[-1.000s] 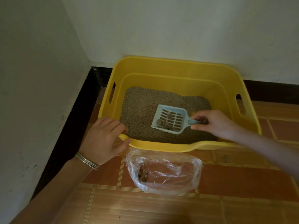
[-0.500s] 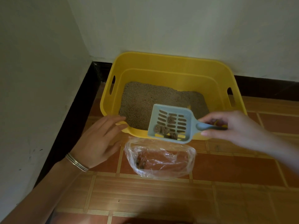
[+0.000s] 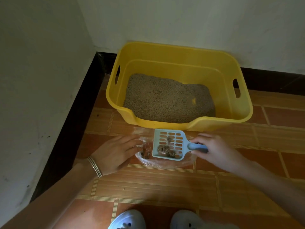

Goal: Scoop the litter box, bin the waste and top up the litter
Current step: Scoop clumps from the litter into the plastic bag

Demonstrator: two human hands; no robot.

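Observation:
A yellow litter box (image 3: 179,52) stands in the room's corner with grey-brown litter (image 3: 166,100) spread over its floor. In front of it a clear plastic bag (image 3: 165,162) lies open on the tiles, brown clumps inside at its left. My right hand (image 3: 214,149) grips the handle of a pale blue slotted scoop (image 3: 170,144), which hovers over the bag with several brown clumps (image 3: 166,150) on it. My left hand (image 3: 115,152) lies with straight fingers on the bag's left edge, a metal bangle on the wrist.
White walls with a dark skirting board (image 3: 69,138) close off the left and back. Orange floor tiles (image 3: 165,187) spread in front. The toes of two white shoes (image 3: 128,219) show at the bottom edge.
My right hand lifted the loaded scoop out of the litter box and brought it over the bag. My left hand left the box's front rim and came down onto the bag's edge.

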